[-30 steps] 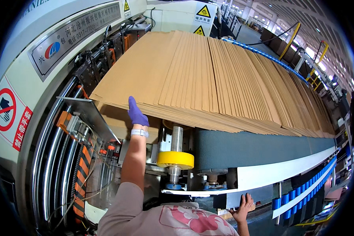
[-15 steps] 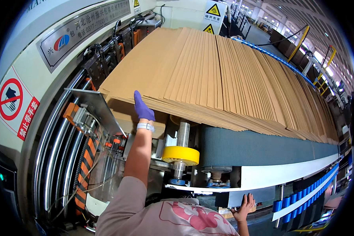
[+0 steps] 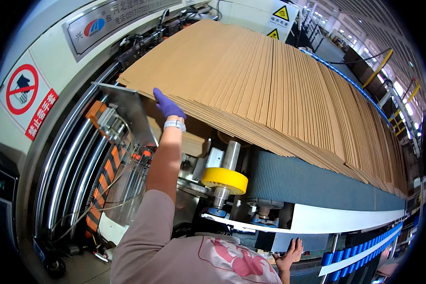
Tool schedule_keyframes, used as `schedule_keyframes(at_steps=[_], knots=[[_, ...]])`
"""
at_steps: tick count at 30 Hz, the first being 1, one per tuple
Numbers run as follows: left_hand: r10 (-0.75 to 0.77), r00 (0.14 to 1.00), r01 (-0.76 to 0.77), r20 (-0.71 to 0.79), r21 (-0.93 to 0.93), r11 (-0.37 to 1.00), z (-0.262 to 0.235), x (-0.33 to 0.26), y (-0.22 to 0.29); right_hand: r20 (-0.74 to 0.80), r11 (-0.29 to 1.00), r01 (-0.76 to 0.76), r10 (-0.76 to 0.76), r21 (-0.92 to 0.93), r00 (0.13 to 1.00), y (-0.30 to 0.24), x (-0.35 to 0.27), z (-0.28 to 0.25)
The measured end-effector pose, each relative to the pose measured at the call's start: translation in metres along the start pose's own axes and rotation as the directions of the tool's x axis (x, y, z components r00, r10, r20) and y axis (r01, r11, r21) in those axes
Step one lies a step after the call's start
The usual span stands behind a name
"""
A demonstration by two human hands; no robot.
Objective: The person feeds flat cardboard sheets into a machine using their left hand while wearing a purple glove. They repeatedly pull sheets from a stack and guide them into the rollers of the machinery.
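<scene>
A long overlapping row of brown cardboard sheets (image 3: pixel 222 75) leans across the conveyor. Against its near left edge is my left hand (image 3: pixel 170 105), in a purple glove, seen edge-on with its visible fingers stretched out. Part of that hand is hard to make out against the sheet edges. Low in the picture, my bare right hand (image 3: pixel 289 255) rests at a grey metal box (image 3: pixel 279 242) under the conveyor's white side rail (image 3: pixel 345 218). Its fingers are spread, and nothing shows in them.
A metal plate (image 3: pixel 128 106) stands left of my left hand, beside chrome rollers (image 3: pixel 73 163) and an orange-and-black striped bar (image 3: pixel 103 191). A yellow wheel on a shaft (image 3: pixel 225 180) sits before the dark ribbed belt (image 3: pixel 312 177). Blue rollers (image 3: pixel 359 251) line the lower right.
The view has shifted, so the machine and sheets sit differently in it. My left hand stays at the sheets' near edge. My right hand stays by the grey box.
</scene>
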State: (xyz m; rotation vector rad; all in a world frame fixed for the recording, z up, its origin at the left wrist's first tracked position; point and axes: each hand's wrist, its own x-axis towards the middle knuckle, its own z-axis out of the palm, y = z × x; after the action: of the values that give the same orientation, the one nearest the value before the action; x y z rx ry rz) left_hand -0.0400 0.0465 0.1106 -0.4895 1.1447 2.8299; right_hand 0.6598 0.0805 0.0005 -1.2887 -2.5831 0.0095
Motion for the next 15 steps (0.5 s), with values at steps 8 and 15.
schedule_keyframes(at_steps=[8,15], knots=[[-0.049,0.998,0.052,-0.032,0.109,0.993,0.002,-0.039,-0.043,0.001,0.999,0.035,-0.035,0.014,0.999,0.0,0.002,-0.002],[-0.048,0.989,0.07,-0.142,0.149,0.986,0.024,-0.04,-0.043,0.059,1.0,-0.007,0.005,0.029,0.998,0.003,0.0,-0.005]])
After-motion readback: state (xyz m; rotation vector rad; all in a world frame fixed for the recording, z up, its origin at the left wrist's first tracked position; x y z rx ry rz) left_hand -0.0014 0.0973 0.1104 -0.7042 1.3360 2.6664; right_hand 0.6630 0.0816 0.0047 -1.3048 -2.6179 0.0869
